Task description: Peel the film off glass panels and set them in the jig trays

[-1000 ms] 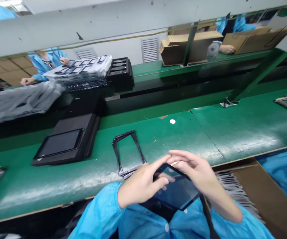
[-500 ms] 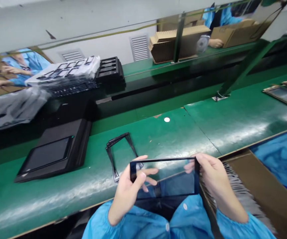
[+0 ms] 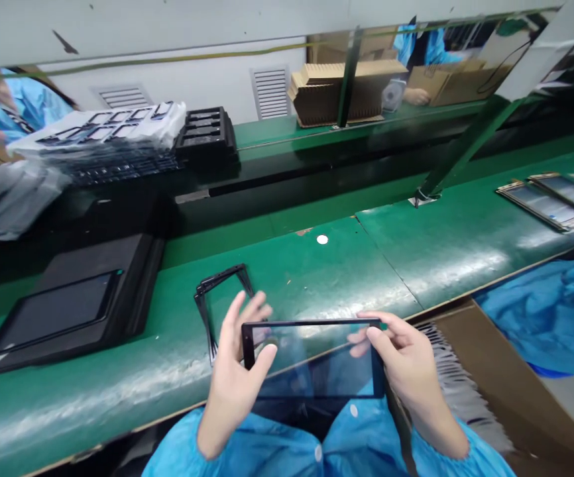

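A dark-rimmed glass panel [image 3: 311, 361] is held up in front of the person's chest, above the near edge of the green workbench [image 3: 416, 265]. Its long axis runs left to right, almost level, and its broad face is turned toward the camera, so that fingers and the bench edge show through the clear middle. The left hand [image 3: 237, 371] grips the panel's left short end, thumb on the front face near the corner and the other fingers spread behind the glass. The right hand [image 3: 406, 361] clasps the right short end in the same way, thumb over the front rim and fingers curled behind. The panel thus spans the gap between the two hands, each end pinched. Just beyond the left hand, a small stack of thin black frames [image 3: 220, 301] lies flat on the bench. Farther left sits a black tray [image 3: 68, 305] bearing a dark screen. To the right of the person, an open cardboard box [image 3: 506, 397] holds a row of upright thin sheets. Far right on the bench lie several flat panels [image 3: 550, 199]. Behind the bench, stacked trays [image 3: 205, 129] and flattened cardboard [image 3: 327, 93] rest on a shelf.
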{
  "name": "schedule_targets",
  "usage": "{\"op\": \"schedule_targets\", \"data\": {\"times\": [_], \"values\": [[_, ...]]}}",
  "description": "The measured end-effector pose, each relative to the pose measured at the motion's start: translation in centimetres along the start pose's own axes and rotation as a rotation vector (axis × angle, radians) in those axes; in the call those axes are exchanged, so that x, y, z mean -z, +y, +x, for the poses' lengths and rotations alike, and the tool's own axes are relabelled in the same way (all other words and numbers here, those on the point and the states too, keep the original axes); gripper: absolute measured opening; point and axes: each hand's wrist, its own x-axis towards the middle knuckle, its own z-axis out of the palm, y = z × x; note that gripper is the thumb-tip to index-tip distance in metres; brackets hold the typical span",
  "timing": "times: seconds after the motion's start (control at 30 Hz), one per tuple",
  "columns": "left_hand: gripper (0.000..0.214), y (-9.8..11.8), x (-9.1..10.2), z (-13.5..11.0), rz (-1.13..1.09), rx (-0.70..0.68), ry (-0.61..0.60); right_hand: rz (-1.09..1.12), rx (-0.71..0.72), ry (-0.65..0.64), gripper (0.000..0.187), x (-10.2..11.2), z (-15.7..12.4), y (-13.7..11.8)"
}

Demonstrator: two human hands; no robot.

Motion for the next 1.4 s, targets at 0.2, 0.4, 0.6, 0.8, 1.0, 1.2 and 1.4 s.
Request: {"op": "schedule_targets", "data": {"times": [0.2,0.4,0.6,0.8,1.0,1.2,1.4], "values": [[0.023,2.8,-0.1,2.9,0.489,-0.573,-0.303,-0.12,0.044,-0.001,0.022,-0.7,-1.3,0.1],[0.016,3.2,-0.9,3.1,0.383,-0.596,-0.315,-0.096,0.02,-0.02,0.02,-0.8,-1.2,-0.2],[0.037,3.6,-1.5,2.2,0.24,-0.256,-0.535,-0.019,-0.01,-0.343,0.033,-1.7,0.4,-1.1],[0.048,2.6,-1.8,0.6,-0.389,0.309,-0.438,0.144,-0.131,-0.181,0.037,-1.1,1.2,0.0],[0.05,2.1,-2.3,-0.4,-0.596,0.404,-0.35,0.177,-0.109,-0.115,0.043,-1.3,0.9,0.3],[0.054,1.9,-2.5,-0.5,-0.604,0.438,-0.296,0.086,-0.028,-0.094,0.047,-1.9,0.8,-1.1],[0.052,2.2,-1.2,0.1,-0.317,0.264,-0.324,0.023,0.015,-0.194,0.037,-2.5,0.7,-1.7]]}}
